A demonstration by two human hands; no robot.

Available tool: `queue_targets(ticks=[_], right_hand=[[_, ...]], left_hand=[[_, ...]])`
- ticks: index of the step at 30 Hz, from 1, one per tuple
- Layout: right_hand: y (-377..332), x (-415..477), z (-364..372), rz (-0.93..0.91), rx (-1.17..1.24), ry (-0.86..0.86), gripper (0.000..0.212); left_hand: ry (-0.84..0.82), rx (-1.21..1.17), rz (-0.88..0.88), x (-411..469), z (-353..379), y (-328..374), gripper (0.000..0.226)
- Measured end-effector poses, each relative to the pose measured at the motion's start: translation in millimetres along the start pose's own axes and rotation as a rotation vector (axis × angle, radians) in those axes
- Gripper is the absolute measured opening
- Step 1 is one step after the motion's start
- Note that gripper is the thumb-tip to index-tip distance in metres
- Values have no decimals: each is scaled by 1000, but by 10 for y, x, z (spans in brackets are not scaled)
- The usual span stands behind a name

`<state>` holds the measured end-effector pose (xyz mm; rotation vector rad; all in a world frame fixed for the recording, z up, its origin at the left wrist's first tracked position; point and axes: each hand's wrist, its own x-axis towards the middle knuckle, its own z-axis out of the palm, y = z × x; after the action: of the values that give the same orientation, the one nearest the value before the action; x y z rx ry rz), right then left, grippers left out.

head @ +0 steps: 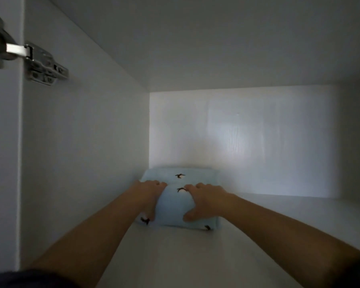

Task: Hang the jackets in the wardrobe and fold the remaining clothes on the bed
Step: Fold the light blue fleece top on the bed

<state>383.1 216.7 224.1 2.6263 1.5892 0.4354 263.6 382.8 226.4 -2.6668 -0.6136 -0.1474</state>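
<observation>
A folded light-blue garment (173,204) with small dark bird prints lies on a white wardrobe shelf (195,256), in the back left corner against the left wall. My left hand (149,194) grips its left side, fingers curled over the top and thumb at the front edge. My right hand (204,201) grips its right side, fingers curled on top and thumb pressed at the front. Both arms reach forward into the compartment.
The compartment has a white left wall (81,142), a back panel (247,142) and a ceiling above. A metal door hinge (44,65) is fixed high on the left wall. Shelf surface extends to the right of the garment (299,221).
</observation>
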Motion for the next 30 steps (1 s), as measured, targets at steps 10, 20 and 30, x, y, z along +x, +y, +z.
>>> queue_targets(ticks=[10, 20, 30], right_hand=[[-40, 446, 387, 78, -259, 165, 97], [83, 577, 502, 75, -134, 294, 78], [59, 516, 421, 58, -178, 283, 79]], left_hand=[[261, 34, -195, 312, 543, -202, 83], [452, 161, -188, 311, 537, -154, 50], [182, -18, -277, 306, 468, -123, 36]])
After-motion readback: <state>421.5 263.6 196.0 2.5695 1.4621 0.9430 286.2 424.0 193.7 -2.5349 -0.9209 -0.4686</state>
